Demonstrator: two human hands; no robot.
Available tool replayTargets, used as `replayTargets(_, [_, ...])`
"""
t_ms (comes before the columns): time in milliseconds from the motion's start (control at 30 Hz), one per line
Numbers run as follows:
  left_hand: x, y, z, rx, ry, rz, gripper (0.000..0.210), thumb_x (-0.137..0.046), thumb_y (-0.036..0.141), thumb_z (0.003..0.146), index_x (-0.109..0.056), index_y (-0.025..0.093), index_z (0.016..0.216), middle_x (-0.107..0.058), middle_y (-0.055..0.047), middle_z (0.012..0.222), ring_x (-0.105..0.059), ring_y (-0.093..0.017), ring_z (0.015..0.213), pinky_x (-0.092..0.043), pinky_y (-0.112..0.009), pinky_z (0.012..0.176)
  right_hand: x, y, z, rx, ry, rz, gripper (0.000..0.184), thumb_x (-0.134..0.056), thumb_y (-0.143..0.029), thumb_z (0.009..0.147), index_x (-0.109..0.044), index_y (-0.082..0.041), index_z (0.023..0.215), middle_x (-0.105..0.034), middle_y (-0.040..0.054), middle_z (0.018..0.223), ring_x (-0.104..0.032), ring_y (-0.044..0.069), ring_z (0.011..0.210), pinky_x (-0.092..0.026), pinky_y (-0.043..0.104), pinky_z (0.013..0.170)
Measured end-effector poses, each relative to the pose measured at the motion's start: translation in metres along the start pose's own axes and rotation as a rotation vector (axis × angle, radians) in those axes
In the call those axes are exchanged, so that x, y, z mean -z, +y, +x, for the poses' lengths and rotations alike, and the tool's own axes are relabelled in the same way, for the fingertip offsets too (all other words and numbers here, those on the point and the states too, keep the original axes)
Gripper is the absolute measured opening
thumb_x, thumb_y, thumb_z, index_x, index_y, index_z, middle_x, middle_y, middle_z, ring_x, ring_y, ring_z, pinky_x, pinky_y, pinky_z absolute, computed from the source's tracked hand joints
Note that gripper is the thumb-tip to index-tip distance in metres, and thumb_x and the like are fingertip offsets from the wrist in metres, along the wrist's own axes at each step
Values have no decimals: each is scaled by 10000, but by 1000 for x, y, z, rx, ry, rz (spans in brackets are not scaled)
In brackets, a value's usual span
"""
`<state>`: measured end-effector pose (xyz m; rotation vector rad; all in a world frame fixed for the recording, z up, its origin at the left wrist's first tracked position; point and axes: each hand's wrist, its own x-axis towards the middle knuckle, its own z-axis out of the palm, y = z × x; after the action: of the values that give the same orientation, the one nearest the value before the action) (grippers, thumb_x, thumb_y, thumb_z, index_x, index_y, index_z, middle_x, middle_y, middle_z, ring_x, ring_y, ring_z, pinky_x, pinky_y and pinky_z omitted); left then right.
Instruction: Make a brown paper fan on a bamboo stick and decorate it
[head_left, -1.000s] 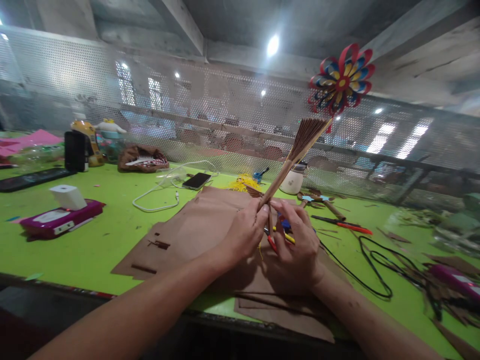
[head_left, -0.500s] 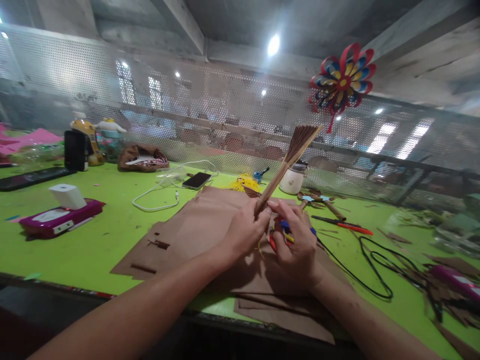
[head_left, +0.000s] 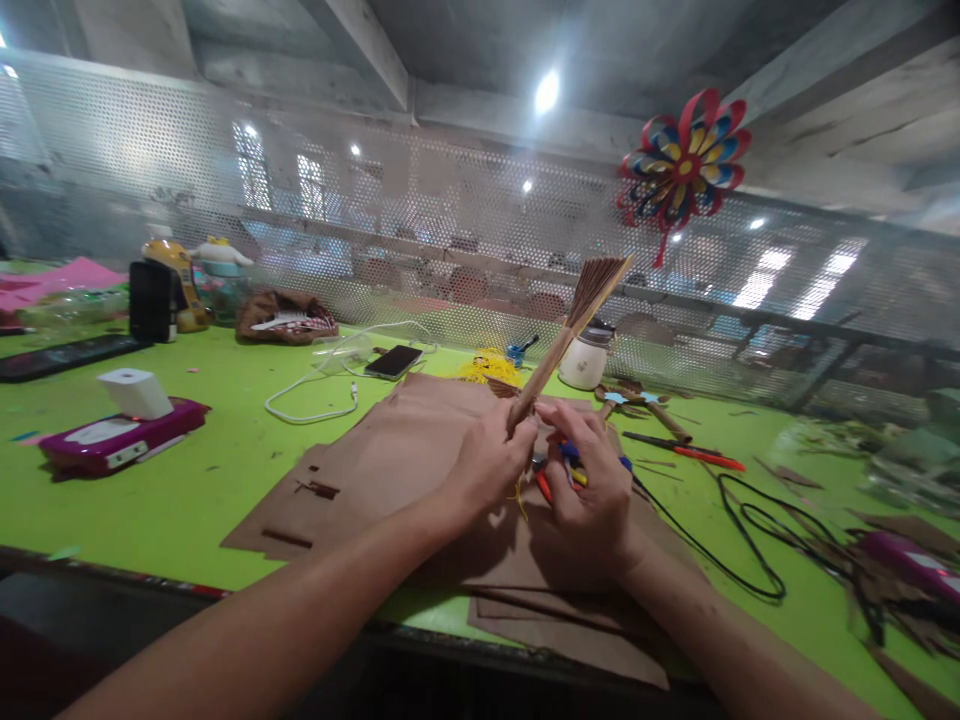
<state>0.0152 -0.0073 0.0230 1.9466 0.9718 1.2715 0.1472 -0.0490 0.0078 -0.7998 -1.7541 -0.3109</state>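
Observation:
Brown paper, folded into narrow pleats that spread at the top and gather into a stem, forms a fan-like piece [head_left: 559,345]. My left hand [head_left: 491,455] is closed around its lower end and holds it tilted up to the right. Close beside that end is my right hand [head_left: 592,480], thumb and fingers bent together in a pinch; what sits between the fingertips is hidden. A thin yellow strand [head_left: 521,500] hangs just below the hands. Behind the right hand show blue, red and yellow tool parts [head_left: 577,455], mostly covered. Stacked brown paper sheets [head_left: 420,450] lie underneath.
A black cord [head_left: 750,540] loops across the green table [head_left: 225,500] at the right, near red-handled scissors [head_left: 690,452] and brown scraps [head_left: 900,620]. Behind stand a white jar [head_left: 583,362], yellow shreds [head_left: 489,368] and a phone [head_left: 394,362]. A purple device [head_left: 127,435] is at left.
The pleated paper's top has tipped slightly left and down, with my left hand shifting a little. My right hand stays close to the stem's base.

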Motion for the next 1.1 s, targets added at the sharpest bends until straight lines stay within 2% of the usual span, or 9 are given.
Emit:
replayTargets(133, [1, 1, -2, -5, -7, 71, 266, -380, 341, 885, -577, 183, 966, -614, -34, 801, -570, -164, 730, -451, -276, 658, -1, 0, 0, -1, 4, 5, 550, -470, -14, 760, -471, -187, 1282, -608, 98, 1150, -541, 240, 1054, -470, 474, 904])
replayTargets(367, [1, 5, -4, -19, 14, 68, 270, -390, 357, 884, -571, 189, 993, -634, -53, 863, -591, -184, 818, -472, -307, 742, -2, -2, 0, -17, 8, 7, 555, -496, -50, 757, -463, -181, 1295, -609, 114, 1168, -571, 246, 1013, -480, 479, 883])
replayTargets(633, [1, 2, -5, -2, 17, 53, 264, -399, 364, 874, -570, 195, 984, -632, -45, 841, -591, -186, 791, -466, -302, 717, -2, 1, -1, -24, -17, 15, 563, -499, -69, 761, -448, -186, 1309, -601, 117, 1176, -571, 247, 989, -517, 459, 816])
replayTargets(933, [-3, -2, 1, 45, 22, -57, 252, -414, 347, 855, -573, 175, 949, -618, -37, 863, -563, -163, 799, -447, -266, 704, -4, 2, -2, -92, -29, 44, 465, -479, -76, 803, -511, -190, 1253, -597, 109, 1166, -570, 226, 999, -524, 405, 805])
replayTargets(1100, [-3, -4, 0, 58, -21, -122, 248, -372, 340, 877, -554, 175, 908, -561, -10, 755, -520, -137, 695, -423, -242, 630, -3, 5, -1, -101, -32, 62, 464, -483, -84, 800, -520, -191, 1250, -611, 109, 1140, -582, 227, 974, -527, 416, 810])
